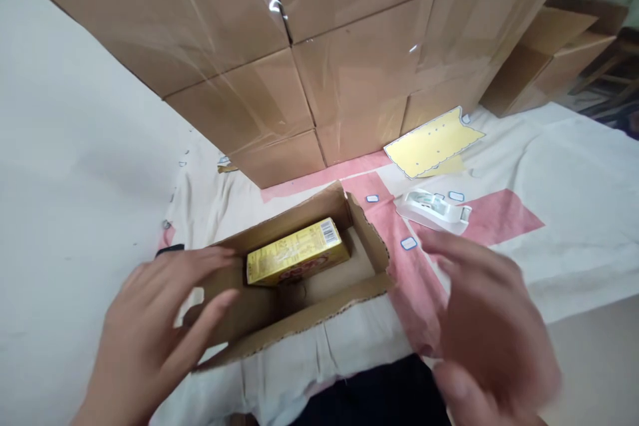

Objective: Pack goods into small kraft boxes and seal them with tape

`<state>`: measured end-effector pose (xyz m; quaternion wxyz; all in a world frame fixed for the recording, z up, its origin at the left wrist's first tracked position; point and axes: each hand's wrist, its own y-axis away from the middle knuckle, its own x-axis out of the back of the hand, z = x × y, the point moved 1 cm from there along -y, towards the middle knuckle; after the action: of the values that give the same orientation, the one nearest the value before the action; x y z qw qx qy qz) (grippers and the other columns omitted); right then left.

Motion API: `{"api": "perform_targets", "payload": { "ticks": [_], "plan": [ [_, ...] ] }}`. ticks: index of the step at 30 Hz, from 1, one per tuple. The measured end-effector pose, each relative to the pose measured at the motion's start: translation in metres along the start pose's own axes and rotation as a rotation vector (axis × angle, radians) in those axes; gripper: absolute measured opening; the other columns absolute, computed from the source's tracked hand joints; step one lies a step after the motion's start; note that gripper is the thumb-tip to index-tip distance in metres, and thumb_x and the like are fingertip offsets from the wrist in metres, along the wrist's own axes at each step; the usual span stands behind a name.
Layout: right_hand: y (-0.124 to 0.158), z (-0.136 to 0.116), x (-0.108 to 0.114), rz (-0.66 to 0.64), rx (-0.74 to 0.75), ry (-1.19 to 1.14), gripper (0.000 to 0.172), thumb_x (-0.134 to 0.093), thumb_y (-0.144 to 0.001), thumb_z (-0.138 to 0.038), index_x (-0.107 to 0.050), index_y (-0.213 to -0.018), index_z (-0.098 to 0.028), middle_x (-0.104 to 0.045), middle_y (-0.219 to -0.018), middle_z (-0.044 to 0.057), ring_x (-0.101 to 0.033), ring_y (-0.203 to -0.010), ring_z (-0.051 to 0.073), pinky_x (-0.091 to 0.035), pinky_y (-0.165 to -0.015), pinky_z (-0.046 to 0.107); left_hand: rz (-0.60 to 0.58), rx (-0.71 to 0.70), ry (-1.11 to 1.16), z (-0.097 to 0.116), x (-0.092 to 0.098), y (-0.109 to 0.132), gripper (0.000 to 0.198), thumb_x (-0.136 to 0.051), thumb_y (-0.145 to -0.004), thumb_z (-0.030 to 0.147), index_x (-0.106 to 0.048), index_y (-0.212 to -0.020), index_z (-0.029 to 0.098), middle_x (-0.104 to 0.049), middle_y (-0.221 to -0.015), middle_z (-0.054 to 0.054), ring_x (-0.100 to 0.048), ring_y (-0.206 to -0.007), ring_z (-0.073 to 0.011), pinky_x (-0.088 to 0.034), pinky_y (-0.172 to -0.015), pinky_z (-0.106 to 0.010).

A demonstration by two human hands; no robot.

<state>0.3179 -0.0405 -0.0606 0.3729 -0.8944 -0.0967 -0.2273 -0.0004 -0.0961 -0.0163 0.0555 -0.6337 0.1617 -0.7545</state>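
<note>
A small open cardboard box (368, 239) stands in front of me, its top edges rough-cut. Inside it, a yellow printed carton (294, 254) with a barcode at one end lies against the far wall. My left hand (150, 319) is at the box's left end, thumb and fingers apart; whether it touches the cardboard I cannot tell. To the right of the box, my right hand (494, 319) is blurred, apart from the box, with its fingers stretched out and nothing visible in them. Just beyond those fingers is a white tape dispenser (432, 211).
Taped cardboard boxes (359, 80) form a tall stack behind. A yellow paper sheet (434, 143) and small blue-edged labels (408, 243) lie on the pink and white cloth (504, 213). Another open carton (544, 66) stands at back right. A white wall (74, 180) borders the left.
</note>
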Motion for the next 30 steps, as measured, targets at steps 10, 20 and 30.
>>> {"api": "perform_targets", "payload": {
  "ticks": [10, 20, 30],
  "plan": [
    [-0.01, 0.025, -0.056, -0.078, -0.256, -0.188, 0.045, -0.054, -0.098, -0.025, -0.044, -0.143, -0.026, -0.064, -0.131, 0.011, -0.058, -0.126, 0.026, -0.049, -0.105, 0.046, 0.126, 0.062, 0.529, -0.012, -0.06, 0.051, 0.048, -0.047, -0.099, 0.039, -0.038, -0.146, 0.036, -0.049, -0.15, -0.011, -0.048, -0.14, -0.0299, -0.049, -0.11, -0.052],
    [-0.017, 0.03, -0.069, -0.004, -0.258, -0.185, 0.07, -0.057, -0.092, -0.024, -0.031, -0.156, -0.03, -0.039, -0.159, 0.008, -0.039, -0.144, 0.027, -0.039, -0.115, 0.047, 0.132, -0.148, -0.129, -0.007, -0.042, 0.031, 0.05, -0.043, -0.101, 0.028, -0.037, -0.151, 0.029, -0.068, -0.133, -0.005, -0.064, -0.119, -0.0208, -0.031, -0.117, -0.045],
    [-0.038, 0.167, 0.062, -0.267, -0.81, 0.223, 0.024, -0.052, -0.089, -0.027, -0.072, -0.084, -0.015, -0.069, -0.098, 0.01, -0.061, -0.094, 0.021, -0.047, -0.087, 0.031, 0.133, -0.242, -0.175, -0.001, -0.066, 0.042, 0.072, -0.043, -0.094, 0.068, -0.043, -0.149, 0.021, -0.061, -0.139, -0.012, -0.055, -0.129, -0.0343, -0.037, -0.112, -0.052]
  ]
}}
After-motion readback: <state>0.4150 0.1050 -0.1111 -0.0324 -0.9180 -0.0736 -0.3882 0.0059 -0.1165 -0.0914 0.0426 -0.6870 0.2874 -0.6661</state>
